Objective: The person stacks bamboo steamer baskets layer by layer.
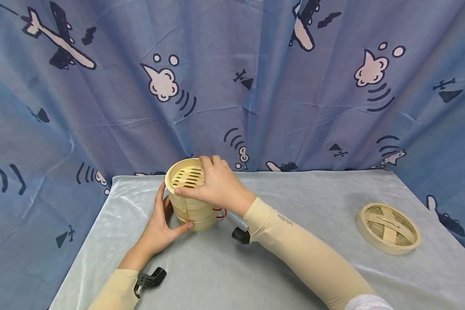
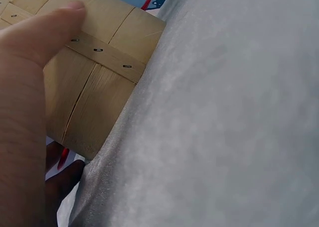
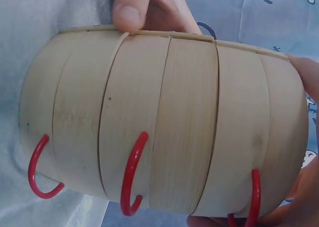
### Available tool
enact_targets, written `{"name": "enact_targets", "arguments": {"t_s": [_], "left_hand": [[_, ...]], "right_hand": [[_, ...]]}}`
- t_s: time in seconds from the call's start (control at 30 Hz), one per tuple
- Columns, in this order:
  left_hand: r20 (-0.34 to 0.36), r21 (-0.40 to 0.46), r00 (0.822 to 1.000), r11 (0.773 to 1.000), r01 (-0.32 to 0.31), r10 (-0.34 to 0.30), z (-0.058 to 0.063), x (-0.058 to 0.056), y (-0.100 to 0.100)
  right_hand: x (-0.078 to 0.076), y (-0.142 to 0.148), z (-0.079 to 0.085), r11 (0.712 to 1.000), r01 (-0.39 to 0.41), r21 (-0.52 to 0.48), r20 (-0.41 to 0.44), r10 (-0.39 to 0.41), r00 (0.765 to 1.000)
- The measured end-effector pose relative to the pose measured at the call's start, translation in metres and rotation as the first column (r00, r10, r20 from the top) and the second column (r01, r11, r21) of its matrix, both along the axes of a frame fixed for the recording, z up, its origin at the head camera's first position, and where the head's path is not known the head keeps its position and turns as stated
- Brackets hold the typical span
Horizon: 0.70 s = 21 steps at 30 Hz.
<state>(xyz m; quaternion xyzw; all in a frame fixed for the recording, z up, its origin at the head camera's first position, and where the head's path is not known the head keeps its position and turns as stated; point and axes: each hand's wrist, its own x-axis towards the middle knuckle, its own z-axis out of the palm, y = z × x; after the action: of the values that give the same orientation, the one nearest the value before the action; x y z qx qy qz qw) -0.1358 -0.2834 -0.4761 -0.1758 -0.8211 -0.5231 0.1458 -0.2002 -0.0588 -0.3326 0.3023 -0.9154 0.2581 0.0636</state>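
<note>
A stack of bamboo steamer baskets (image 1: 195, 211) stands at the left of the table, its slatted inside showing at the top. My left hand (image 1: 156, 230) grips the lower part from the left, with the thumb on the near side and the other fingers partly hidden behind. From above, my right hand (image 1: 222, 185) holds the top basket by its rim, thumb on the near edge and fingers over the far edge. Red loops (image 3: 132, 174) stick out of the pale tiers in the right wrist view. In the left wrist view, a stapled strip (image 2: 99, 50) crosses the steamer's side.
A round bamboo lid (image 1: 389, 230) with crossed strips lies at the right of the table. Pale grey cloth (image 1: 294, 258) covers the table. Behind it hangs a blue curtain (image 1: 217, 107) with printed airplanes. Black wrist devices (image 1: 151, 279) sit by both forearms.
</note>
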Motion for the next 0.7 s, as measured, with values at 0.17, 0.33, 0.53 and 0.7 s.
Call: {"name": "enact_targets", "arguments": {"t_s": [0.17,0.33,0.53,0.7], "left_hand": [[0.018,0.034,1.0,0.999,0.008,-0.009,-0.0005,-0.0002,0.0007],[0.008,0.038,1.0,0.999,0.006,-0.006,-0.0027,-0.0002,-0.0003],[0.015,0.026,1.0,1.0,-0.016,0.016,-0.0024,0.0016,-0.0006],[0.016,-0.004,0.999,0.999,-0.034,0.034,-0.0004,0.0024,0.0001]], "right_hand": [[0.0002,0.0005,-0.0022,1.0,-0.005,-0.017,0.005,0.005,1.0],[0.0006,0.0017,-0.0067,0.999,-0.022,-0.024,0.014,0.023,1.0],[0.0026,0.0026,-0.0081,0.999,-0.033,-0.022,0.011,0.033,0.999],[0.0044,0.0045,-0.0075,1.0,-0.022,-0.01,0.0,0.022,1.0]]}}
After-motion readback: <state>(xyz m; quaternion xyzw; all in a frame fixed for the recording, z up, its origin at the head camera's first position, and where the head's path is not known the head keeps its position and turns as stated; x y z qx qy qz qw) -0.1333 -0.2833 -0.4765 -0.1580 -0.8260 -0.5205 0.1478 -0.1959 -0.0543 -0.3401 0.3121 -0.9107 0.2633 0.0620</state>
